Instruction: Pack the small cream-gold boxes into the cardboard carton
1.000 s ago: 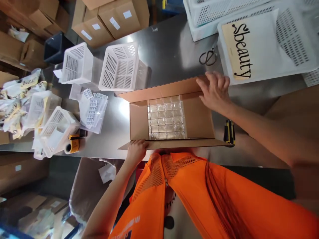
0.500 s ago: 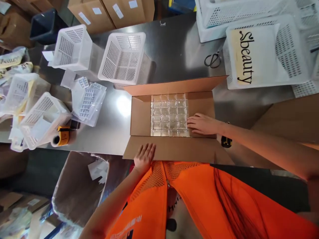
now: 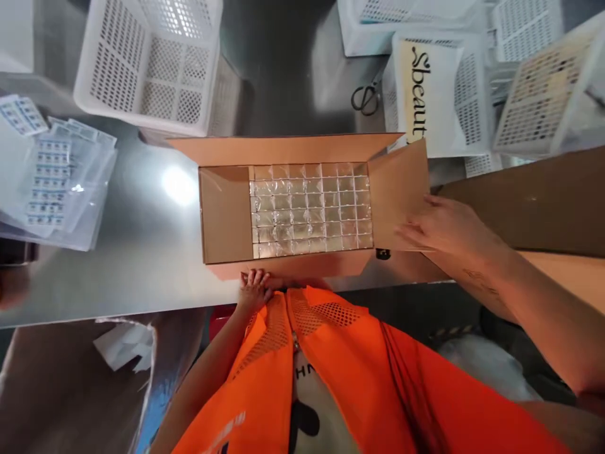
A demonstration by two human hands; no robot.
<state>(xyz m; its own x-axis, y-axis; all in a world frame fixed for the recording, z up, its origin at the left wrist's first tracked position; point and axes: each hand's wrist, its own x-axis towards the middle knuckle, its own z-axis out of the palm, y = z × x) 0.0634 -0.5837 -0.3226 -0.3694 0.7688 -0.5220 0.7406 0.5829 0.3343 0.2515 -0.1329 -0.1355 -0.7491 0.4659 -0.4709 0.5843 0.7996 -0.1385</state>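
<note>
An open brown cardboard carton (image 3: 293, 151) lies in front of me. Inside are rows of small clear-wrapped packs (image 3: 307, 211), pale gold in colour. A brown panel (image 3: 224, 214) takes up the carton's left end. My right hand (image 3: 447, 227) is closed on the outer edge of the right flap (image 3: 397, 195), which is folded outward; its thumb and fingers pinch the cardboard. At the near side, my left hand (image 3: 254, 290) rests on the near flap (image 3: 302, 268) with its fingers apart. A small black object (image 3: 382, 254) shows partly from under the right flap.
The metal table (image 3: 155, 271) carries a white basket (image 3: 146, 120) and bagged label sheets (image 3: 51, 176) at left. Scissors (image 3: 365, 101) and stacked white baskets (image 3: 470, 101) stand at back right. Another cardboard box (image 3: 529, 208) is at right; a bin (image 3: 61, 391) stands below left.
My right hand has left the carton's inside and swung the right flap outward; more packs show at the right end. My left hand stays at the near flap. The view has moved closer.
</note>
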